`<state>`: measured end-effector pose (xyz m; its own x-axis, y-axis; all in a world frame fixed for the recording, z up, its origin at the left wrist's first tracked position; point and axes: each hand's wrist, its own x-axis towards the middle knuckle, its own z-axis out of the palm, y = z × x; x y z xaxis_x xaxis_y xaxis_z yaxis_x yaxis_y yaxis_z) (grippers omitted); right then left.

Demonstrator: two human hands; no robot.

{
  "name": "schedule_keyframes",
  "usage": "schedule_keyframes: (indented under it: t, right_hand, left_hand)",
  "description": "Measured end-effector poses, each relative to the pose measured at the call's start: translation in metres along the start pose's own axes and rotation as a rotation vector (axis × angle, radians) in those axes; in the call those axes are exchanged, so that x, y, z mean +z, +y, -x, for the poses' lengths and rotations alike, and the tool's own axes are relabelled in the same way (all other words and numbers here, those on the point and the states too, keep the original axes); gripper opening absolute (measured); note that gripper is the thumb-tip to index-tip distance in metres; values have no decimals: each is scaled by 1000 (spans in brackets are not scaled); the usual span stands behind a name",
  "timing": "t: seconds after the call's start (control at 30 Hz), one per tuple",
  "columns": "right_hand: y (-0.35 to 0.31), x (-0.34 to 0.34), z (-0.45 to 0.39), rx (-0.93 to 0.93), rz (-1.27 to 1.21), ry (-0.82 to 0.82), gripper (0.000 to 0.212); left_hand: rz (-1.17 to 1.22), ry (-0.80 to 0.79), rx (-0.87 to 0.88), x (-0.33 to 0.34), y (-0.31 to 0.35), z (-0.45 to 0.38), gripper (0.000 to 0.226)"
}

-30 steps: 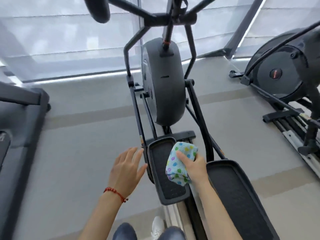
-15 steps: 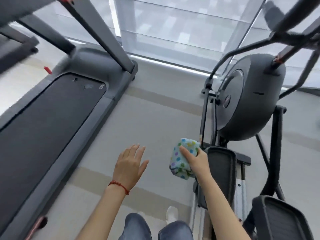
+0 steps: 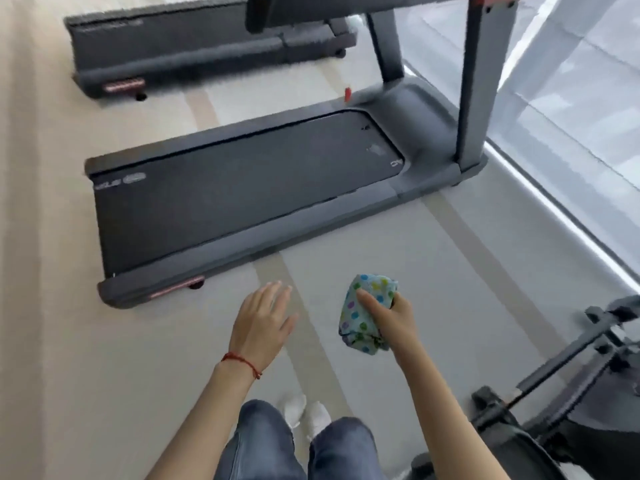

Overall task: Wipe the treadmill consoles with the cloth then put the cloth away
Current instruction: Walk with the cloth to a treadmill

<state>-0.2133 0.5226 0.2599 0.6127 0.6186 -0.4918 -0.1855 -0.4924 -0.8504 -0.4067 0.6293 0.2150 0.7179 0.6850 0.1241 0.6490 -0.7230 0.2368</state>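
Head view: cloth (image 3: 366, 315) in right hand (image 3: 393, 318).

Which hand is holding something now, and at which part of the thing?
The right hand grips the bunched dotted cloth around its side, thumb on front. The left hand is open and empty.

I saw the cloth (image 3: 365, 315) bunched into a thick wad, pale blue-green with coloured dots, held above the floor off the near long side of the nearest treadmill (image 3: 242, 199). That treadmill lay with its dark belt flat, uprights rising at its window end; its console was mostly cut off. A second treadmill (image 3: 194, 50) stood beyond it, blurred.
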Motion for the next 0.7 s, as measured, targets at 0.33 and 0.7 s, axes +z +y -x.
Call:
schedule_keyframes:
  t: [0.33, 0.7]
  right_hand:
    - [-3, 124, 2, -88, 288, -466, 15]
    - [11, 320, 67, -137, 521, -782, 20]
  left_hand:
    - [-51, 119, -495, -18, -57, 104, 41]
    - [-122, 255, -875, -53, -168, 238, 39]
